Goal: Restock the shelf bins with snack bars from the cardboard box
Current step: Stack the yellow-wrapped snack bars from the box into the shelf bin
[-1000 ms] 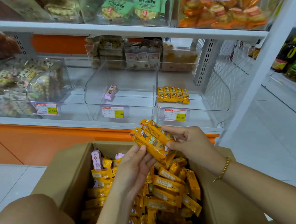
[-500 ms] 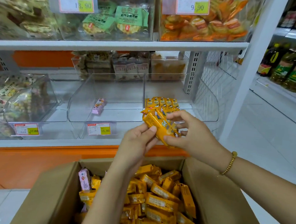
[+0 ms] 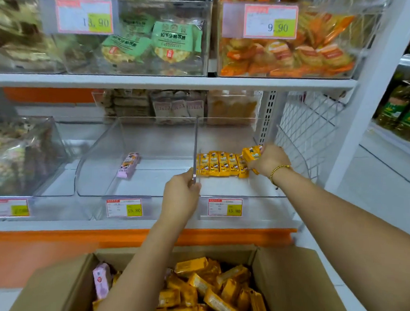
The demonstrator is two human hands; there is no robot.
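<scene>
Both hands had risen from the cardboard box (image 3: 299, 283) to the shelf. The right grip (image 3: 269, 160) was curled round a small bunch of yellow bars (image 3: 250, 153), their count hidden by fingers, inside the right bin (image 3: 269, 198). The bunch touched the right end of a row (image 3: 222, 165) of about five yellow bars, long axes running front to back, so the free space lay just right, nearest that grip. The left grip (image 3: 182, 190) pinched the clear divider (image 3: 196, 142). One pink bar (image 3: 128, 164) lay in the middle bin (image 3: 97, 148).
</scene>
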